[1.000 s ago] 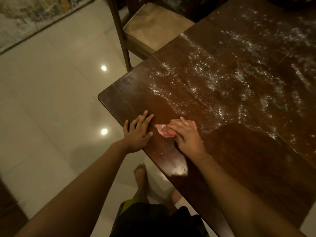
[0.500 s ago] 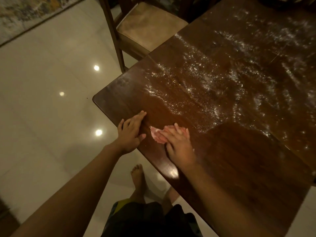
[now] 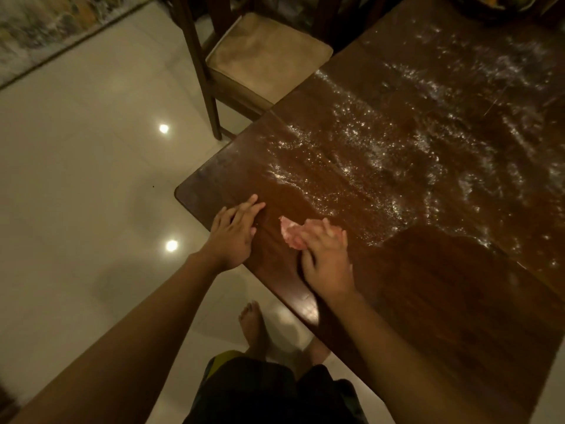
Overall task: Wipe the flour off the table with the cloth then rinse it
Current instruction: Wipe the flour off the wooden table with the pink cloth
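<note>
Little shifted since a second ago: right hand (image 3: 325,264) still pressed on the pink cloth (image 3: 290,235), left hand (image 3: 234,237) still flat beside it, both in much the same spot near the table's corner.

Nearest, at the bottom: dark shorts (image 3: 269,393) and a bare foot (image 3: 252,324) on the pale tiled floor (image 3: 76,209).

Next, on the near part of the dark wooden table (image 3: 443,301): right hand palm down, fingers (image 3: 328,232) held close together and laid over the cloth, pinning it to the wood rather than gripping it; thumb spread to the side on bare wood. Cloth crumpled, peeking out ahead and to the left of those fingers. Left hand just to the left, apart from the cloth, fingers extended and slightly fanned, resting flat on the table's edge, holding nothing.

Beyond the hands: clean wood, then a white band of flour (image 3: 397,154) smeared in streaks across the far part of the tabletop.

Farthest: wooden chair (image 3: 266,53) with a tan cushion tucked against the table's far side, and a patterned rug (image 3: 46,22) at the upper left.
</note>
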The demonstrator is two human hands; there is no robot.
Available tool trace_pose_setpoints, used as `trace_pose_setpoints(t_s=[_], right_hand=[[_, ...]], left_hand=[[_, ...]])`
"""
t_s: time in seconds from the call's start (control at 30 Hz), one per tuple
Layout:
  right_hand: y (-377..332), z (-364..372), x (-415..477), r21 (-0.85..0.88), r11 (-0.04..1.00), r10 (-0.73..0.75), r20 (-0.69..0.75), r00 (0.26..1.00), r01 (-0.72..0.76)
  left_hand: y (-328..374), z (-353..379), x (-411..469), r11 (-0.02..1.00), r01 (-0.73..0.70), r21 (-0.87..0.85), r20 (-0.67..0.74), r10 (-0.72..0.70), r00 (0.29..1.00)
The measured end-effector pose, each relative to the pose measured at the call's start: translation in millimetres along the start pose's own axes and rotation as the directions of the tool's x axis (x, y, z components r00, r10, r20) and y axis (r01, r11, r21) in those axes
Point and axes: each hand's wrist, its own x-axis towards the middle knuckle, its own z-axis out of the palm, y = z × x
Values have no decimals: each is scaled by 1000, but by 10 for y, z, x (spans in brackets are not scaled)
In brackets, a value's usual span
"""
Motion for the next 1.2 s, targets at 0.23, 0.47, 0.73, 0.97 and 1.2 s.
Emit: trace_pose_setpoints(t_s=[0.23,0.47,0.73,0.97,1.2], right_hand=[[541,-247,-567,-88,964,-235,169,957,252],[604,-402,-324,22,857,491,-333,805,-514],[920,-544,-962,-294,954,-35,101,994,63],[861,-447,-227,-41,881,442,-283,851,-471],[1327,-598,-878,-86,979,-179,55,982,183]], left_hand=[[560,61,86,992,17,128,148,-36,988],[982,181,349,978,-116,174,382,42,923],[933,221,355,969,-148,196,387,62,920],[942,290,360,962,-109,249,331,21,943],[986,373,276,972,-57,229,295,-14,955]])
